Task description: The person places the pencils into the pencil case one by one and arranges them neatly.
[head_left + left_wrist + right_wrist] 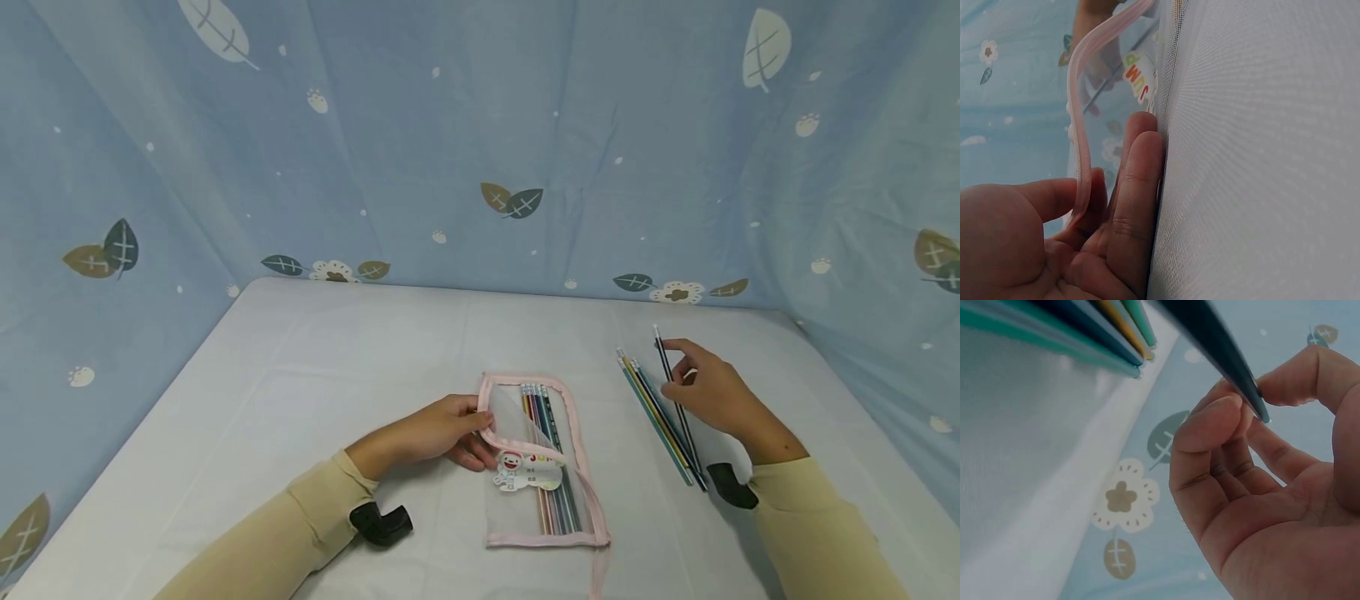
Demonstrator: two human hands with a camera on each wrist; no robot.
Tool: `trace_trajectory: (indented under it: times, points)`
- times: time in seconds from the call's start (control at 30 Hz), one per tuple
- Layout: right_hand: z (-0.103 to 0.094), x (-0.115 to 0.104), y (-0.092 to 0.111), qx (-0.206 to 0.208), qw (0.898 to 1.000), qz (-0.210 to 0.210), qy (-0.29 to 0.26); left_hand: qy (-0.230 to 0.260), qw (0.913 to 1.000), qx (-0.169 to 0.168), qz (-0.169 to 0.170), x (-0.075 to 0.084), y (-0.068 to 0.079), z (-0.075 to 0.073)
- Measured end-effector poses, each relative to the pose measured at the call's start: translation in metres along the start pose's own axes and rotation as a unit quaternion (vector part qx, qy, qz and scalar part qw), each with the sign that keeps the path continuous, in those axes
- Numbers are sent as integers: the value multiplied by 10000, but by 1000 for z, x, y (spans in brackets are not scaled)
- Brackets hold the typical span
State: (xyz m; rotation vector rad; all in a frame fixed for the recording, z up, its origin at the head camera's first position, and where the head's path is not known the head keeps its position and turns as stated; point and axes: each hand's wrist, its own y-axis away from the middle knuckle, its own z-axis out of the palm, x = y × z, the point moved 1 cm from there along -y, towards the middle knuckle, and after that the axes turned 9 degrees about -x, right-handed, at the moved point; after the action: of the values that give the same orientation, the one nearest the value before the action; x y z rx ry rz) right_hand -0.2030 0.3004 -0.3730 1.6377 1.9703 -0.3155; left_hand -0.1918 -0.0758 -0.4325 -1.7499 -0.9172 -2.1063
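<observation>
A see-through pencil case with pink trim lies on the white table in the head view. Several pencils are inside it, and a cartoon label sits on its front. My left hand pinches the pink-edged flap between thumb and fingers at the case's upper left. To the right, my right hand pinches a dark pencil near its upper part. That pencil is tilted, its top end raised. Just left of it lie several loose pencils side by side, in teal, yellow and dark colours.
A white cloth covers the table. Behind and beside it hangs a blue curtain with leaf and flower prints. A pink strap trails from the case's lower right corner. Black wrist devices are on both sleeves.
</observation>
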Motion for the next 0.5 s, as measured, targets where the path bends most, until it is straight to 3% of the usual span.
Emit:
trace_trajectory:
  times: [0.5]
  points:
    - [6, -10, 2, -5, 9954, -389, -877, 6, 10000, 26, 21, -1, -2, 1]
